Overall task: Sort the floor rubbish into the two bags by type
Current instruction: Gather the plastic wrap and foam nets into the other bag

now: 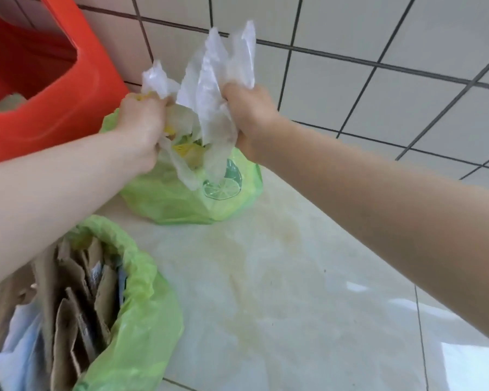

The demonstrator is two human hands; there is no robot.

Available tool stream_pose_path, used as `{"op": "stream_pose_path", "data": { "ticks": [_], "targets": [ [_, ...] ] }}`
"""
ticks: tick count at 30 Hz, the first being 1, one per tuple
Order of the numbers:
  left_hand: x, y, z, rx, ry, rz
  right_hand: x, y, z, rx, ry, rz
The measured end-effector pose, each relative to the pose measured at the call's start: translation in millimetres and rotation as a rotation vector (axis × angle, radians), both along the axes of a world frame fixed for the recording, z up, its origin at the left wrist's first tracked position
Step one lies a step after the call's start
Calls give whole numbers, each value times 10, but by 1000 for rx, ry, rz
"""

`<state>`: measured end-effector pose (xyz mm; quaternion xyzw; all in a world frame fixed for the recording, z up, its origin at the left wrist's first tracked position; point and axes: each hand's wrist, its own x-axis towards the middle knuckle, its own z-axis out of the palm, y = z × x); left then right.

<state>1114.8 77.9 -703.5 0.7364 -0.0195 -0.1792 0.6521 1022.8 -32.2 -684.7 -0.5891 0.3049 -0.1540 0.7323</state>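
Now both hands [195, 119] grip clear plastic [209, 88] above green bag [167, 198].

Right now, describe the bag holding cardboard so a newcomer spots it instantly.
Start at the red stool by the tiled wall. Come toward the camera, past the green bag under both hands, to the near green bag at bottom left. Only this one gapes open with brown cardboard standing inside.

Both forearms bare, no sleeves, no gloves.
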Motion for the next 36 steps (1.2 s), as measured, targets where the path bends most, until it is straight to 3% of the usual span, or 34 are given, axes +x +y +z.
{"op": "stream_pose_path", "data": {
  "ticks": [3, 6, 8, 10, 11, 14, 17, 22, 26, 29, 36],
  "targets": [
    [246, 20, -63, 30, -77, 118, 429, 42, 4, -45, -30, -25],
    [399, -42, -107, 188, -165, 81, 719, 10, -136, -166, -11, 7],
    [525, -59, -216, 529, -253, -104, 875, -24, -299, -360, 58, 101],
    [592, 5, -342, 929, -304, -328, 928, -68, -467, -676, 231, 240],
    [626, 42, -368, 1037, -278, -407, 959, -78, -529, -838, 333, 335],
    [686, 156, -394, 1051, -171, -549, 1035, -67, -689, -1158, 471, 629],
    [715, 218, -405, 1146, -170, -620, 1165, -5, -806, -1375, 592, 768],
    [694, 226, -610, 1394, -192, -761, 1305, 106, -1028, -1388, 827, 1019],
    [641, 154, -532, 1186, -85, -825, 1282, 107, -964, -1180, 916, 1015],
    [542, 168, -274, 1002, 33, -749, 1174, 82, -696, -982, 880, 967],
    [354, 448, 679, 799, 48, -549, 789, 54, 543, -955, 818, 931]
  ]
}}
